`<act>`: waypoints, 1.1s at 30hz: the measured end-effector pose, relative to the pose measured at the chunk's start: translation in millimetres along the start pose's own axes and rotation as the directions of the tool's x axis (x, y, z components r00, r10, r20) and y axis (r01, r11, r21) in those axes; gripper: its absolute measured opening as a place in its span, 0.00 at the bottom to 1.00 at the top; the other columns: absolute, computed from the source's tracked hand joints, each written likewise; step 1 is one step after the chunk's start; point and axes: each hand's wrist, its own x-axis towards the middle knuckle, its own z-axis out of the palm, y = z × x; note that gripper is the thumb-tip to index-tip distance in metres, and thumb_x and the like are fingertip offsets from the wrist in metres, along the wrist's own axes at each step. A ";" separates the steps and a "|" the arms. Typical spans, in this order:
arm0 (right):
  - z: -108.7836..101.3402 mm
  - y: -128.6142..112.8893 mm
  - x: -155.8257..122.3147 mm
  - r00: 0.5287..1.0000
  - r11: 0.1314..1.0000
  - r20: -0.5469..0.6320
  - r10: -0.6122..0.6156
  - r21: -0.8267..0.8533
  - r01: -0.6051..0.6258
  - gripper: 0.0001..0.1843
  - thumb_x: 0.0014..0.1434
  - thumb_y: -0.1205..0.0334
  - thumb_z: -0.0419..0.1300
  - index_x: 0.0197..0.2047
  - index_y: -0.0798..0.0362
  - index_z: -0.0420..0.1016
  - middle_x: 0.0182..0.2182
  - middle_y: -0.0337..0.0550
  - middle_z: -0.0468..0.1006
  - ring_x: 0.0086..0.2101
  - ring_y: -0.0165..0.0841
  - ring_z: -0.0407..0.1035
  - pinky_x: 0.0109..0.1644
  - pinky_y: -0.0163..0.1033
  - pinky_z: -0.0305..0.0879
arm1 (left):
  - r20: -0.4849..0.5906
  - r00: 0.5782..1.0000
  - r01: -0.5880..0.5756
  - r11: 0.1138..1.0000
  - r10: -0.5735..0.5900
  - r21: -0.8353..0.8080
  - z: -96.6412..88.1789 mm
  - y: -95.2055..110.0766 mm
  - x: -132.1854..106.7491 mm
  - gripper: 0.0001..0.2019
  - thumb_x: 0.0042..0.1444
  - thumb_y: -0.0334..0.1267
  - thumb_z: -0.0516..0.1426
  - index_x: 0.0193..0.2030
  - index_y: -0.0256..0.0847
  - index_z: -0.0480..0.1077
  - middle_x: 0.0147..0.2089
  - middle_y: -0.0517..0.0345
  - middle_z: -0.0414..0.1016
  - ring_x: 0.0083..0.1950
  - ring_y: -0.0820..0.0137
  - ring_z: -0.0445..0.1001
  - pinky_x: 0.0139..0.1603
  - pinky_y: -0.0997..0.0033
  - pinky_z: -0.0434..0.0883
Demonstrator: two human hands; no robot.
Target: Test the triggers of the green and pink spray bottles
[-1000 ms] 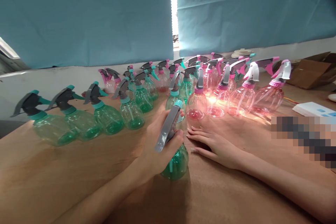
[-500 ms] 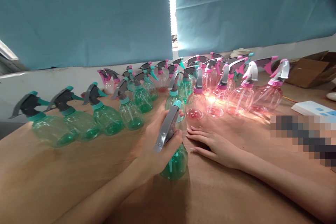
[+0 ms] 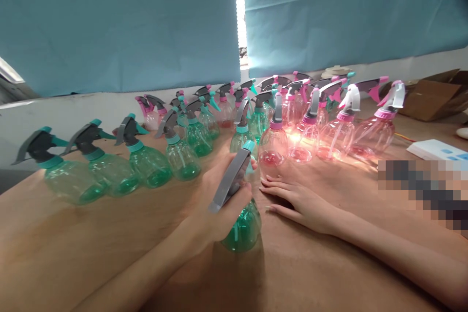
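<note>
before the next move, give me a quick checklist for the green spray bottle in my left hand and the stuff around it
1. Left hand grip closed around the neck of the clear green plastic spray bottle: ok.
2. Bottle base flat on the brown table top: cannot tell; the bottle leans.
3. Grey plastic trigger head seated on the neck: cannot tell, the fingers hide the joint.
4. Right hand flat on the table top, holding nothing, apart from the bottle: ok.
5. Nearest round clear pink spray bottle standing upright: ok.
</note>
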 end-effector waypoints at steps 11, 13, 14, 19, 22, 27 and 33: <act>-1.0 -0.5 0.7 1.000 1.000 0.022 0.004 -0.011 -0.004 0.30 0.67 0.45 0.49 0.64 0.54 0.65 0.65 0.49 0.63 0.65 0.45 0.55 0.67 0.55 0.55 | 0.005 1.000 -0.015 1.000 0.015 0.004 -2.3 -2.2 0.1 0.05 0.55 0.32 0.53 0.39 0.43 0.65 0.33 0.63 0.64 0.27 0.75 0.60 0.28 0.73 0.60; -1.1 -0.5 0.7 1.000 1.000 0.029 0.009 -0.019 -0.008 0.30 0.67 0.45 0.48 0.65 0.55 0.65 0.65 0.49 0.63 0.65 0.45 0.55 0.67 0.54 0.56 | 0.002 1.000 -0.014 1.000 0.014 0.002 -2.6 -3.4 -0.2 0.05 0.55 0.32 0.53 0.39 0.43 0.65 0.33 0.63 0.64 0.28 0.75 0.61 0.28 0.73 0.60; -1.0 -0.4 0.7 0.999 1.000 0.030 0.010 -0.021 -0.010 0.30 0.67 0.45 0.48 0.65 0.55 0.65 0.65 0.49 0.63 0.65 0.45 0.55 0.67 0.54 0.56 | 0.005 1.000 -0.011 1.000 0.011 0.004 -2.8 -4.1 -0.5 0.05 0.55 0.32 0.53 0.39 0.43 0.65 0.33 0.63 0.64 0.28 0.74 0.61 0.28 0.73 0.60; -0.2 0.5 0.6 1.000 1.000 0.029 0.005 -0.031 -0.004 0.30 0.67 0.45 0.49 0.65 0.55 0.64 0.65 0.49 0.63 0.65 0.44 0.55 0.67 0.54 0.56 | -0.018 1.000 0.012 0.998 -0.011 0.056 -1.6 -6.4 -1.7 0.10 0.57 0.31 0.53 0.45 0.46 0.67 0.33 0.64 0.63 0.30 0.73 0.64 0.33 0.71 0.64; 0.3 0.9 0.7 1.000 1.000 0.019 -0.002 -0.028 0.003 0.30 0.67 0.46 0.49 0.64 0.55 0.65 0.65 0.49 0.63 0.65 0.44 0.55 0.67 0.53 0.57 | -0.055 0.998 0.012 0.997 -0.008 0.077 0.9 -6.0 -2.2 0.16 0.58 0.31 0.53 0.52 0.48 0.66 0.36 0.62 0.66 0.36 0.69 0.69 0.37 0.70 0.67; 0.2 0.5 0.9 1.000 1.000 0.013 -0.004 -0.014 0.005 0.29 0.67 0.46 0.50 0.64 0.54 0.65 0.65 0.49 0.64 0.64 0.44 0.56 0.66 0.54 0.57 | -0.063 0.998 0.002 0.996 0.004 0.091 2.4 -6.6 -3.2 0.18 0.58 0.30 0.53 0.54 0.50 0.66 0.36 0.62 0.67 0.40 0.68 0.71 0.37 0.72 0.69; -0.3 0.1 0.7 1.000 1.000 0.008 -0.002 -0.002 0.002 0.30 0.67 0.45 0.50 0.64 0.54 0.65 0.65 0.50 0.64 0.64 0.45 0.56 0.66 0.55 0.57 | -0.054 0.998 -0.009 0.992 0.016 0.127 1.3 -5.2 -2.5 0.17 0.57 0.28 0.53 0.51 0.48 0.67 0.34 0.64 0.67 0.32 0.72 0.69 0.37 0.70 0.68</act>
